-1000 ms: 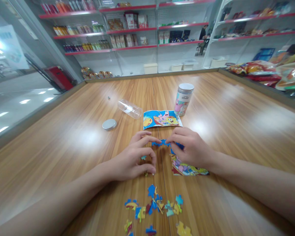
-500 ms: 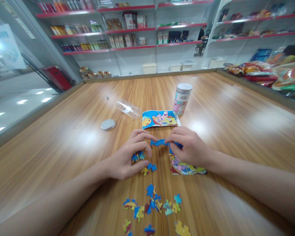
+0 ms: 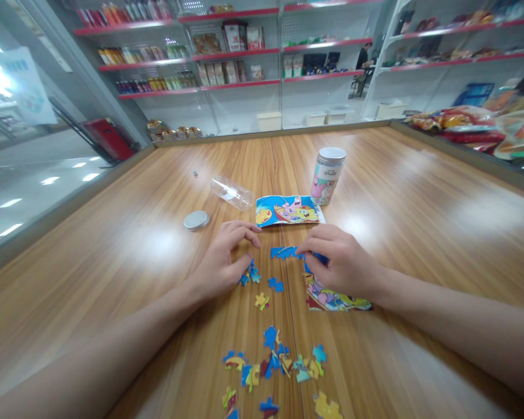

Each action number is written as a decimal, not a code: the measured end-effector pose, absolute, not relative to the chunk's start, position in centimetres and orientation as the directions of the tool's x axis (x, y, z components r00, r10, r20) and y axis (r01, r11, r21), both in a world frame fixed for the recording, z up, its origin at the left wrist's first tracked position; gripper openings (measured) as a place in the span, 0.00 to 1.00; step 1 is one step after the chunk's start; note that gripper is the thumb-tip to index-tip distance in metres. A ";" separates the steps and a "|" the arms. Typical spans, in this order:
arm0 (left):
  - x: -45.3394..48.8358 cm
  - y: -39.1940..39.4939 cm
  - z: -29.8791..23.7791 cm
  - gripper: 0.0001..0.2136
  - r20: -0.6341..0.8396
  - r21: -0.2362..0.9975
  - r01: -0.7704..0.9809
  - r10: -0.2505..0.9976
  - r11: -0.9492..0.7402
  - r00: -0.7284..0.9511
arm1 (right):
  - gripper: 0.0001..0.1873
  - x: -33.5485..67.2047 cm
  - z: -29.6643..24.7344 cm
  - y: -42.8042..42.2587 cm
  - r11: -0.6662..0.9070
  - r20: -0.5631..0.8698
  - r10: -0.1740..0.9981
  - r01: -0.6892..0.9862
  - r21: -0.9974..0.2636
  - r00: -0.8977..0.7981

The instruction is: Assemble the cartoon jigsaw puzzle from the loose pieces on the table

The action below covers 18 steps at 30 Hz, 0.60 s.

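My right hand [image 3: 341,262] rests on the partly joined cartoon puzzle [image 3: 336,299] and pinches the blue strip of joined pieces [image 3: 283,252] at its top left. My left hand [image 3: 224,262] hovers just left of it with fingers loosely spread and nothing in them, thumb beside a few small blue pieces [image 3: 250,274]. A blue piece [image 3: 275,284] and a yellow piece [image 3: 261,301] lie between the hands. Several loose pieces [image 3: 275,364] are scattered nearer to me.
A printed reference picture [image 3: 288,210] lies beyond the hands, with a labelled can [image 3: 328,175] at its right. A clear tube [image 3: 231,193] lies on its side and a metal lid [image 3: 195,220] sits left. Snack bags [image 3: 471,125] pile at the right edge; shelves behind.
My left hand has drawn back to the left and opened, uncovering the small pieces it was over. My right hand has kept its pinch on the blue strip.
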<state>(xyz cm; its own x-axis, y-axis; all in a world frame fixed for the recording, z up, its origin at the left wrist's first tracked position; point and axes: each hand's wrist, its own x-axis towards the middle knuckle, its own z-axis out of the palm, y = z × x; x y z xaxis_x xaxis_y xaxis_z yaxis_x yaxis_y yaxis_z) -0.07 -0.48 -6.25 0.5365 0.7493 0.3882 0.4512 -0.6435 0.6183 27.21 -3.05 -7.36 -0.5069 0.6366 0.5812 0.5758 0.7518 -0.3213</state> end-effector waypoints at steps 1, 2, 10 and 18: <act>-0.4 -0.1 -6.4 0.06 0.376 0.628 0.461 0.763 -0.627 0.526 | 0.09 27.2 -7.3 -3.1 0.756 0.582 0.632 0.573 -0.317 -0.511; -0.7 0.3 -6.5 0.05 0.358 0.633 0.464 0.766 -0.619 0.534 | 0.09 27.3 -7.2 -3.2 0.763 0.580 0.623 0.570 -0.305 -0.524; -2.2 1.9 -5.6 0.05 0.243 0.594 0.347 0.573 -0.726 0.783 | 0.11 25.8 -5.0 -6.2 0.887 0.383 0.458 0.443 -0.133 -0.802; -1.7 1.5 -5.0 0.07 0.213 0.557 0.312 0.496 -0.770 0.842 | 0.12 25.5 -4.7 -7.2 0.930 0.349 0.364 0.318 -0.182 -0.864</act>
